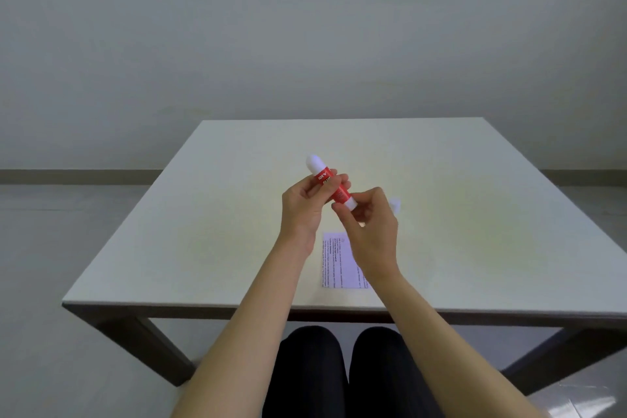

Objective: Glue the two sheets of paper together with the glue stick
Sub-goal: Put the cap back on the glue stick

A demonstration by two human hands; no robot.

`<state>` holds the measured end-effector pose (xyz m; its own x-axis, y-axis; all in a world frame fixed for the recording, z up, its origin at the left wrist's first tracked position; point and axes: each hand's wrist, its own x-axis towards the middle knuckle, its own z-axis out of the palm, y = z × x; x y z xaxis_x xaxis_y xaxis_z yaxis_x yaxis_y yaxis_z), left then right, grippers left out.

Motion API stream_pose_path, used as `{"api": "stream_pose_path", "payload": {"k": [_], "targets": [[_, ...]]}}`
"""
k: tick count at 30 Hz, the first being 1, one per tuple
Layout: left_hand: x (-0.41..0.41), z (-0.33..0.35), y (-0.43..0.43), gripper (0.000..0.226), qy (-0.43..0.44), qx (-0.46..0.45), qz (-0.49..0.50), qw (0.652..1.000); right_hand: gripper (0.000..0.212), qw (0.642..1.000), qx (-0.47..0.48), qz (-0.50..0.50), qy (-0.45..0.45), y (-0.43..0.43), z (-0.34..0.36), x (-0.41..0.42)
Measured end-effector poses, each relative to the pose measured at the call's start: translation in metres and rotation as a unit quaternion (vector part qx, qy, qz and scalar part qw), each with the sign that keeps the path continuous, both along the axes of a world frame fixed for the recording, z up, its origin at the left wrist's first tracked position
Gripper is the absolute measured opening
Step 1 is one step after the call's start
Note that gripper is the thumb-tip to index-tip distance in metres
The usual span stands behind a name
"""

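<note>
Both arms out fwd, bare forearms converging mid-frame, hands raised. L hand [305, 202] palm toward cam, thumb + fingers pinched round stick [334, 187] mid-body. R hand [371, 217] just beside L, back of hand up, fingertips closed on stick's near end. Wrists slightly bent inward.

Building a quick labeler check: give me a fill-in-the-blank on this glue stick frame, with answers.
1. The glue stick has a ____ body with white ends.
2. The left hand holds the stick's body, while the right hand pinches its ____ end.
3. The printed sheet of paper lies flat on the ____, under the right forearm.
4. The stick is held ____ the table, not resting on it.

Missing words: red; lower; table; above
</note>
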<state>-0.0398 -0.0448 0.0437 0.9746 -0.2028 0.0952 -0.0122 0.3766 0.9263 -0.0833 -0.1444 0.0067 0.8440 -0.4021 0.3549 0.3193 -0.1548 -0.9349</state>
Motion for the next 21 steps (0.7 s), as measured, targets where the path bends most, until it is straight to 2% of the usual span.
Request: {"api": "stream_pose_path", "payload": {"k": [1,2,3,4,5,7,8,9,10,11,12,13,14,15,16,17,18,19,20,21], "targets": [[-0.002,0.000,-0.001,0.010,0.000,-0.003,0.000,1.000,0.023,0.996,-0.071,-0.044,-0.020,-0.001,-0.002,-0.001],[-0.004,0.000,-0.002,0.011,0.000,-0.004,0.002,1.000,0.024,0.994,-0.093,-0.054,-0.021,-0.004,-0.002,0.000],[-0.005,0.000,-0.002,0.011,0.002,-0.005,0.004,1.000,0.024,0.997,-0.072,-0.032,0.005,-0.007,0.002,-0.001],[-0.006,0.000,-0.001,0.009,0.004,-0.007,0.007,1.000,0.029,0.998,-0.011,0.017,0.065,-0.010,0.009,-0.001],[-0.006,0.001,-0.001,0.005,0.003,-0.009,0.008,1.000,0.041,0.983,0.076,0.086,0.143,-0.014,0.016,-0.001],[-0.006,0.002,0.001,0.004,-0.006,-0.005,0.007,1.000,0.068,0.905,0.223,0.237,0.275,-0.024,0.025,-0.003],[-0.007,0.003,0.001,0.004,-0.009,-0.002,0.004,1.000,0.068,0.878,0.265,0.277,0.287,-0.028,0.027,-0.004],[-0.007,0.004,0.001,0.005,-0.011,-0.002,0.004,1.000,0.060,0.865,0.297,0.296,0.274,-0.028,0.027,-0.005],[-0.008,0.005,0.000,0.005,-0.011,-0.004,0.005,1.000,0.049,0.864,0.321,0.296,0.252,-0.028,0.027,-0.005],[-0.008,0.007,-0.001,0.004,-0.010,-0.006,0.008,1.000,0.038,0.884,0.309,0.280,0.210,-0.025,0.026,-0.006],[-0.009,0.008,-0.001,0.004,-0.008,-0.007,0.012,1.000,0.027,0.928,0.239,0.243,0.151,-0.021,0.023,-0.008],[-0.010,0.009,-0.002,0.004,-0.007,-0.008,0.014,1.000,0.017,0.975,0.110,0.174,0.089,-0.017,0.019,-0.011],[-0.011,0.009,-0.003,0.005,-0.006,-0.008,0.014,1.000,0.012,0.995,-0.057,0.067,0.035,-0.016,0.013,-0.013],[-0.013,0.009,-0.004,0.006,-0.005,-0.005,0.011,1.000,0.014,0.980,-0.198,-0.034,-0.001,-0.016,0.008,-0.014],[-0.014,0.009,-0.005,0.007,-0.005,0.000,0.010,1.000,0.017,0.954,-0.280,-0.102,-0.028,-0.016,0.003,-0.015],[-0.015,0.008,-0.006,0.008,-0.005,0.005,0.011,1.000,0.021,0.949,-0.289,-0.121,-0.026,-0.016,0.001,-0.015],[-0.015,0.007,-0.006,0.008,-0.003,0.008,0.013,1.000,0.027,0.971,-0.224,-0.080,0.014,-0.017,0.005,-0.015],[-0.015,0.007,-0.006,0.008,0.000,0.007,0.017,1.000,0.035,0.993,-0.089,0.003,0.082,-0.017,0.013,-0.014],[-0.015,0.007,-0.006,0.008,0.001,0.006,0.019,1.000,0.047,0.980,0.060,0.105,0.157,-0.020,0.019,-0.011],[-0.014,0.006,-0.006,0.007,0.001,0.008,0.018,1.000,0.057,0.938,0.181,0.198,0.220,-0.025,0.025,-0.010]]}}
